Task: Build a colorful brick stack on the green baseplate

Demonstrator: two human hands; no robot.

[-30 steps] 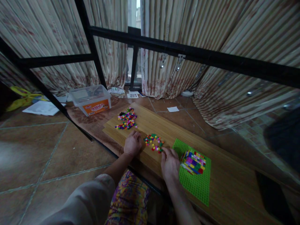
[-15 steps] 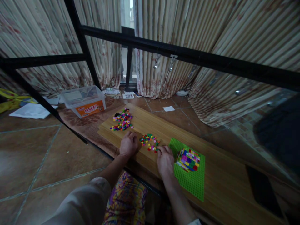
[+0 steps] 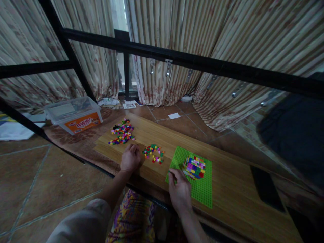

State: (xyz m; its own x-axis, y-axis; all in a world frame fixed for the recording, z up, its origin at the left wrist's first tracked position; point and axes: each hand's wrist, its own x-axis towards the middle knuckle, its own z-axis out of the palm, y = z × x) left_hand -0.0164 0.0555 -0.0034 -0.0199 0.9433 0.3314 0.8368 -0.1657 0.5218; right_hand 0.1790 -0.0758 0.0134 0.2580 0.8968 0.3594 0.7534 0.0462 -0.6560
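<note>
Where loose bricks (image 3: 153,147) separate left hand (image 3: 130,158) from right hand (image 3: 180,189), either grip's state is unclear; tub (image 3: 83,123) beyond.

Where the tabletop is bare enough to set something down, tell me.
The tabletop is bare between the green baseplate and dark slab, and along the far edge behind the small brick pile. Crowded: around the left hand, beside the large pile, and the right hand, beside the brick build.

Dim room, striped curtains (image 3: 177,20) across twelve o'clock
Pale light shows through a window (image 3: 120,17) at eleven; brown floor tiles (image 3: 20,182) spread at eight o'clock.
</note>
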